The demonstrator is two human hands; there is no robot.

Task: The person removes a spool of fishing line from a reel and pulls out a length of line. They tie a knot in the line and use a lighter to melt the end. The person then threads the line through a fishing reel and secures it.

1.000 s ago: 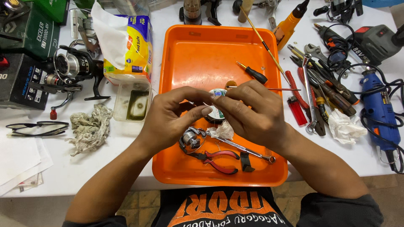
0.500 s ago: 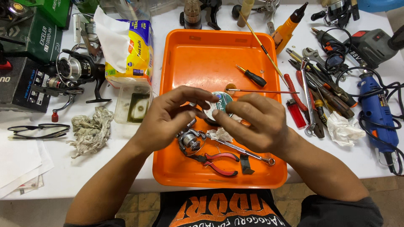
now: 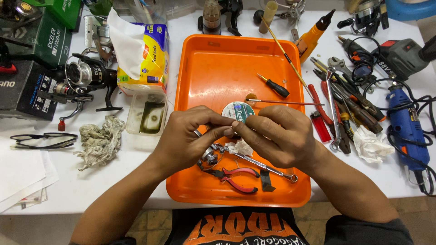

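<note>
White desk (image 3: 136,181) carries an orange tray (image 3: 213,59); left of it stands a yellow-blue tissue pack (image 3: 152,50), beyond that green and black boxes. Over the tray, left hand (image 3: 188,138) and right hand (image 3: 281,136) pinch fingertips together beside a round teal-labelled tin (image 3: 237,110), now uncovered; earlier the fingers hid it.

Bare forearms, black shirt (image 3: 236,229) with orange lettering, short dark sleeves

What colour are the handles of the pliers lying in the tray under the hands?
Red, on the pliers in the orange tray; head view.
</note>
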